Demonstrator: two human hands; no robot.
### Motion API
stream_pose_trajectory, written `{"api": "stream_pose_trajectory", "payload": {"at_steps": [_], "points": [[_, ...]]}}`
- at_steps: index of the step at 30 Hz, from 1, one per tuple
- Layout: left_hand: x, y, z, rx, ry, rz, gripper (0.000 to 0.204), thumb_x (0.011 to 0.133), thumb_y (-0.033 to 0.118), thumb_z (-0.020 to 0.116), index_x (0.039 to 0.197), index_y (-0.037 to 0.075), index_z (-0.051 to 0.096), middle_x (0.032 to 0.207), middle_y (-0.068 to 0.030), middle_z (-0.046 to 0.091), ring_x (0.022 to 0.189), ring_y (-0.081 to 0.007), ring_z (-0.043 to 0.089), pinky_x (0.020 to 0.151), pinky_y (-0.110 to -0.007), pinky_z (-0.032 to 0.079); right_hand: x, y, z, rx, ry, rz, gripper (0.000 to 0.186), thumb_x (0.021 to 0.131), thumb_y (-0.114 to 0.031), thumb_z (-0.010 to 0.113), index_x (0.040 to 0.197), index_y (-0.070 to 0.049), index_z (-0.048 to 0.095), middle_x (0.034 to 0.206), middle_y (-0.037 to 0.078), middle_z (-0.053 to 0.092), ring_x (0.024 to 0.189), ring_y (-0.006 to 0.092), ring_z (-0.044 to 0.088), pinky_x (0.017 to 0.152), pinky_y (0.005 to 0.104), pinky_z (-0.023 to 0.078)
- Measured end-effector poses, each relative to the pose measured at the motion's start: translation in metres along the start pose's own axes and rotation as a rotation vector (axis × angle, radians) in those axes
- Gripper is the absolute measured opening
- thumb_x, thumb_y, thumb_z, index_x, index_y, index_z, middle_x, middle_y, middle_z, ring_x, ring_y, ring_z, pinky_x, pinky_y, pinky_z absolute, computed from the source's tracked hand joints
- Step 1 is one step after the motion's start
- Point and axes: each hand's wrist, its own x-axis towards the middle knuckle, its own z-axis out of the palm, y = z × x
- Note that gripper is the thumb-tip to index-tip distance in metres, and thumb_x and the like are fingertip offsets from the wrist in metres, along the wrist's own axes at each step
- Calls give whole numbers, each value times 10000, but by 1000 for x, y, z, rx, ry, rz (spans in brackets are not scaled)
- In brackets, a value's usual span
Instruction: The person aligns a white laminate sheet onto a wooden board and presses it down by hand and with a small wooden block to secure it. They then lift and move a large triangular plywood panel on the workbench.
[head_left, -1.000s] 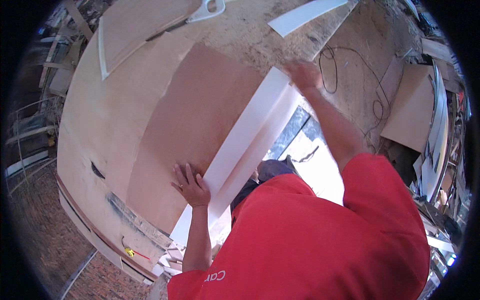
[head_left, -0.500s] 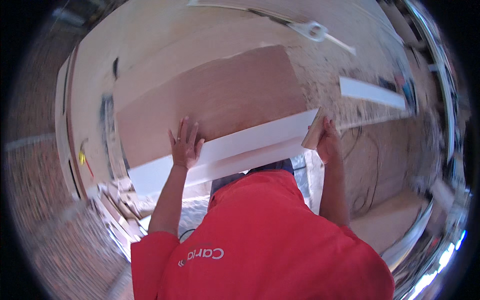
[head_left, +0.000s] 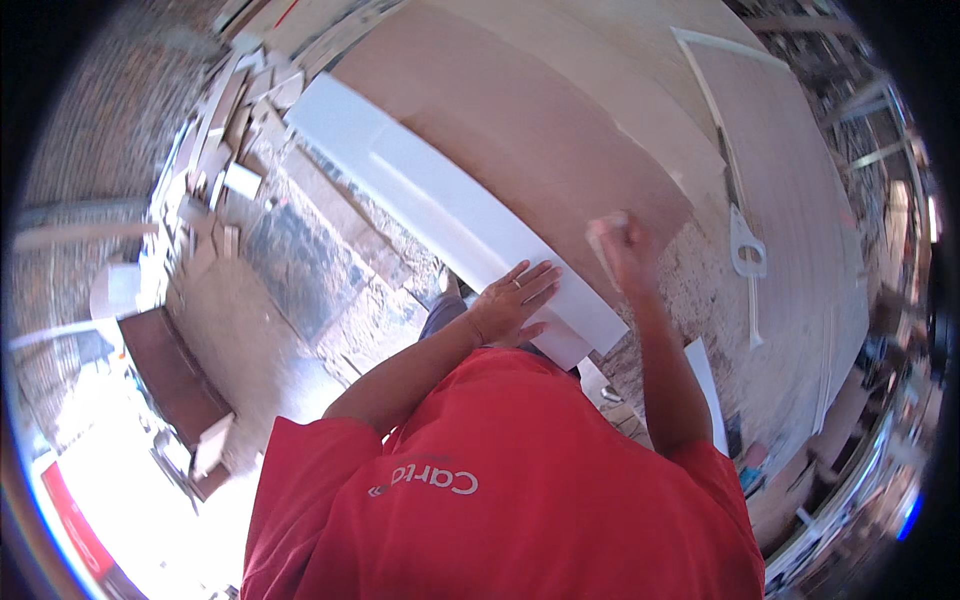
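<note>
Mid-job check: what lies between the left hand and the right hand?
In the head view, the edge of the white board, then some brown sheet, between the left hand and the blurred right hand.

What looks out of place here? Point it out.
The offcuts beside the far-left end of the white panel lie jumbled at odd angles. Sawdust-like litter is strewn near the white-handled saw, looking unswept. No damage stands out.

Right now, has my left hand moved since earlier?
Yes: against the brown wooden sheet, your left hand moved rightward, toward the right end of the white board.
</note>
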Motion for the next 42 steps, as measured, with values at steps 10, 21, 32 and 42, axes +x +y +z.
{"api": "stream_pose_trajectory", "payload": {"at_steps": [10,21,32,42], "points": [[-1,7,24,-33,49,-121,702,953,434,643,1516,48,480,1568,-156,445,1459,-343,413,1243,-470,311,40,0,129,-641,-301,-1085,527,766,-611,796,706,-120,615,743,49,610,685,248,644,660,429,516],[0,-18,5,-181,142,-185,714,808,321,748,1423,2,574,1504,-150,520,1461,-325,419,1247,-464,315,78,-8,182,-765,-303,-1178,521,769,-620,763,646,-169,532,692,8,555,616,231,589,553,404,460],[6,-40,13,-210,6,-62,694,883,289,612,1465,-72,505,1655,-176,344,1578,-243,229,1313,-427,130,175,-80,316,-728,-256,-1305,492,797,-627,721,656,-179,574,669,6,582,600,241,624,544,396,486],[8,-36,9,-276,44,-86,657,848,244,591,1422,-75,558,1625,-188,399,1571,-242,259,1314,-408,129,246,-130,390,-576,-33,-1331,489,820,-602,743,639,-165,619,653,17,610,578,251,648,508,401,504]]}}
